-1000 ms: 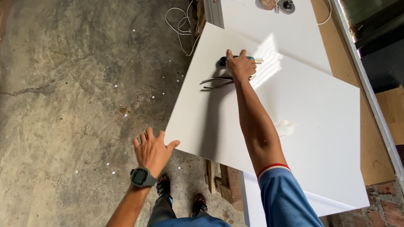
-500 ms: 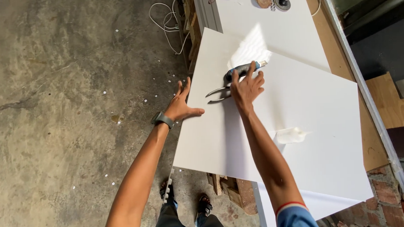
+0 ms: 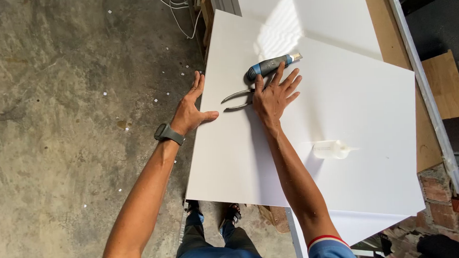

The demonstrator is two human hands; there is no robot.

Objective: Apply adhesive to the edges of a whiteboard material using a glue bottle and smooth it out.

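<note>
A large white panel [image 3: 351,109] lies on a workbench, skewed over another white sheet. My right hand [image 3: 275,94] rests flat on it with fingers spread, partly over a pair of metal pliers [image 3: 236,99]. Just beyond my fingertips lies a blue and grey handled tool [image 3: 269,66]. My left hand [image 3: 190,109], with a dark watch on the wrist, grips the panel's left edge, thumb on top. A small white bottle [image 3: 333,149] lies on its side on the panel to the right of my forearm.
Bare concrete floor [image 3: 71,109] spreads to the left, with white cables [image 3: 177,14] at the top. The wooden bench [image 3: 433,137] shows along the right, with a metal rail [image 3: 421,81] and bricks [image 3: 440,188] beyond. My feet stand under the panel's near edge.
My left hand moved up from the panel's near corner to its left edge. My right hand let go of the pliers and now lies flat. The view has drawn closer.
</note>
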